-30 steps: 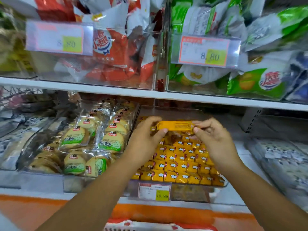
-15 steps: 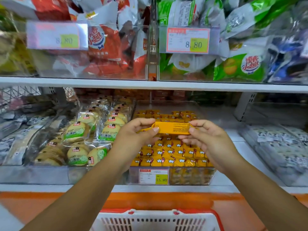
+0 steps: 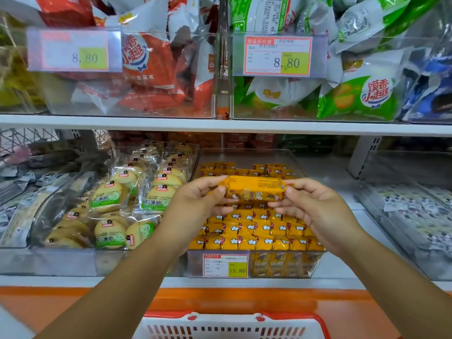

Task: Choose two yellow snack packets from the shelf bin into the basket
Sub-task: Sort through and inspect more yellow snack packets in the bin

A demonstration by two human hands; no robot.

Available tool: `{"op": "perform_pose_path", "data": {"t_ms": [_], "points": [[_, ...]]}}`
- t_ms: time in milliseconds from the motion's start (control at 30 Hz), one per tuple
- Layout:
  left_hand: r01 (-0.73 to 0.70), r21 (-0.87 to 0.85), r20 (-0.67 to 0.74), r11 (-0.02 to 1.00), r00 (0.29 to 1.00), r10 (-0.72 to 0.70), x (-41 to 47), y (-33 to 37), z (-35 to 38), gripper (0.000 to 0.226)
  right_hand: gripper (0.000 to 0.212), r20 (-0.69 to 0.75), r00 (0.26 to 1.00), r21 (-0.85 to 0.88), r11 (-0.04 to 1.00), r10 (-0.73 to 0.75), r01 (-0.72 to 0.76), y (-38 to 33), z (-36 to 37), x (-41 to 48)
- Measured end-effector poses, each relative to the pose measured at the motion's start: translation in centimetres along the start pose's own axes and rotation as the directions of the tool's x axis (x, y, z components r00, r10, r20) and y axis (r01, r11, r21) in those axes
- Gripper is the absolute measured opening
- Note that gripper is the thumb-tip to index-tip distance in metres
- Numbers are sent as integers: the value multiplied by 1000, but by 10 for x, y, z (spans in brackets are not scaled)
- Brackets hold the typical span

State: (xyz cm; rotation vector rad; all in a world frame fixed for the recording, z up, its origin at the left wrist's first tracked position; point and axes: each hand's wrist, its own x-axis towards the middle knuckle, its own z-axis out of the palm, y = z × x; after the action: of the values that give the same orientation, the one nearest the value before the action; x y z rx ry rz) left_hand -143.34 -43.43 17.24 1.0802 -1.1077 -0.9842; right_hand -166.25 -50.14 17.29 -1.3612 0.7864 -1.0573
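Note:
A yellow snack packet is held level above the clear shelf bin, which is packed with several rows of the same yellow packets. My left hand pinches the packet's left end and my right hand pinches its right end. The packet's printed back faces me. The basket, white with a red rim, shows at the bottom edge, below both forearms; its inside is out of view.
A bin of round biscuits in clear wrappers sits left of the yellow bin. A bin of grey patterned packets sits to the right. The upper shelf carries bins of red and green bags with price tags.
Both hands have drawn the packet toward me and slightly lower, away from the bin. The view has tipped down, bringing the basket into sight.

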Motion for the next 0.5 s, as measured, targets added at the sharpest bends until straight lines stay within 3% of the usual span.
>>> {"op": "perform_pose_path", "data": {"t_ms": [67,200,367,500], "points": [[-8,51,-36,999,999,10,0,-2,3,17,9,-50,999,-66,998,-15,12,1,3,0],[-25,25,-58,999,998,26,-1,-5,10,12,4,-103,994,-12,999,-38,37,-1,6,-1],[-58,-40,-63,998,996,56,-3,-3,9,18,11,-117,987,-8,993,-114,114,-4,7,-3],[-47,-41,-90,998,995,44,-4,-2,7,11,18,-58,995,-15,996,-84,83,-3,7,-4]]}}
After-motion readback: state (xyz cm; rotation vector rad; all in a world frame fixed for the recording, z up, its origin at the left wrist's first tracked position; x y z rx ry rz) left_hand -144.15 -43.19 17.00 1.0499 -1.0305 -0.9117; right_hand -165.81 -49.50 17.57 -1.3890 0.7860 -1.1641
